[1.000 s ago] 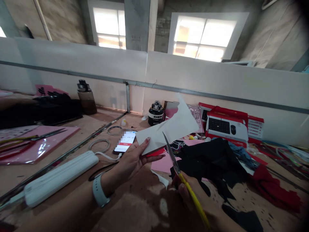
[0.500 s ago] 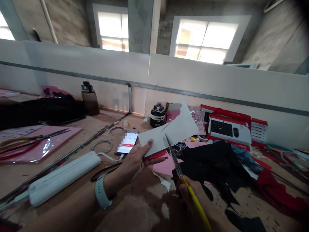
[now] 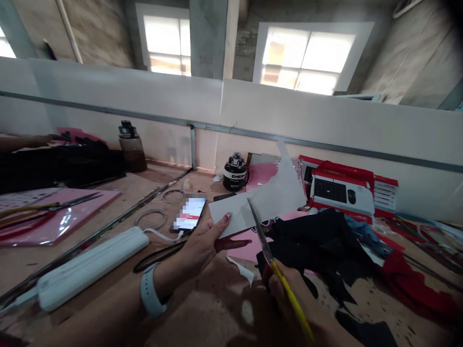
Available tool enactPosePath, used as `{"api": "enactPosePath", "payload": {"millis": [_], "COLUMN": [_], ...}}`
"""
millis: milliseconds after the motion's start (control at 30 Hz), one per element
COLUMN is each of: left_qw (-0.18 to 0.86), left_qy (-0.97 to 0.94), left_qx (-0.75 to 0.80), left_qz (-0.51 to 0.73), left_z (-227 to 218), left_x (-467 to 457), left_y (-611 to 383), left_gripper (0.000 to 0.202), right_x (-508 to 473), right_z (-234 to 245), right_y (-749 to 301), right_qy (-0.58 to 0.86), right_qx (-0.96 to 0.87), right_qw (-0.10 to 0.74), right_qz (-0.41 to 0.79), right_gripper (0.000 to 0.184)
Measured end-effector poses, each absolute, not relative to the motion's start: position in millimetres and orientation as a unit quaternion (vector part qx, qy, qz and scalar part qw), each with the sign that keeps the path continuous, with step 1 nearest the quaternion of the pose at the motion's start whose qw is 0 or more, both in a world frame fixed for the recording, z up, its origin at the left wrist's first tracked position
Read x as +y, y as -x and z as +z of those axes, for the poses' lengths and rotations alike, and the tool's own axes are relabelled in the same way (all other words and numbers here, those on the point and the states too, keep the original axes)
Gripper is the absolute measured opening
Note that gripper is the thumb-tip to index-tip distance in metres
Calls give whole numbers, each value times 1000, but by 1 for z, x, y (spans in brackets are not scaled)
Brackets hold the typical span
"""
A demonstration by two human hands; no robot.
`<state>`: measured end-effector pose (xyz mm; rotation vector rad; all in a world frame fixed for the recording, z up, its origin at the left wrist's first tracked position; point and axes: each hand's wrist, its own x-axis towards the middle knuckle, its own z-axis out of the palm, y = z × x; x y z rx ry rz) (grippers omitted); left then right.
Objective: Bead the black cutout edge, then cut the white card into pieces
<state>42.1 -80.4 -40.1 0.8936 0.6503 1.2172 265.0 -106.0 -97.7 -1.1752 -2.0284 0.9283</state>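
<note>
My left hand (image 3: 208, 240) pinches the lower left part of a white sheet of paper (image 3: 269, 195), thumb on top and fingers beneath. The sheet has a curved cut edge and a narrow strip rising at its far end. My right hand (image 3: 285, 284) is closed around the yellow handles of a pair of scissors (image 3: 265, 246). The blades point up and away, their tip over the near edge of the paper; I cannot tell whether they are parted. A small white paper scrap (image 3: 241, 271) lies on the table below the sheet.
A lit phone (image 3: 190, 214) and white power strip (image 3: 94, 267) lie left. Behind stand a black bottle (image 3: 235, 173) and red keyboard boxes (image 3: 342, 190). Black fabric (image 3: 321, 246) covers the right. Other scissors (image 3: 47, 212) rest on pink sheets; another person's arm (image 3: 27, 142) shows far left.
The paper's far end has swung to the right and its strip stands more upright. Another person's arm has come into view at the far left. Both my hands keep their grip.
</note>
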Motion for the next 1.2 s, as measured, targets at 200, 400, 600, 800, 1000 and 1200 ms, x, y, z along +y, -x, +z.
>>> {"api": "enactPosePath", "payload": {"millis": [200, 400, 600, 800, 1000, 1200], "left_qw": [689, 688, 700, 703, 703, 712], "left_qy": [-390, -389, -404, -400, -414, -426], "left_qx": [289, 292, 279, 277, 279, 285], "left_qz": [538, 538, 518, 518, 507, 480], "left_z": [-40, -40, -46, -48, -47, -44], "left_x": [-80, -82, -84, -84, -88, -91], "left_y": [-43, -44, -49, -50, -51, -54], "left_gripper": [28, 31, 31, 30, 34, 31], "right_x": [-109, -108, -107, -110, -109, -107], "right_z": [-84, -89, -90, -87, -89, -92], "right_y": [-260, -262, -262, -261, -263, -262], "right_qy": [481, 458, 433, 464, 442, 451], "right_qx": [-748, -770, -776, -756, -770, -764], "right_qw": [256, 282, 300, 284, 308, 304], "right_qz": [378, 344, 348, 364, 341, 347], "right_gripper": [75, 67, 65, 62, 59, 60]}}
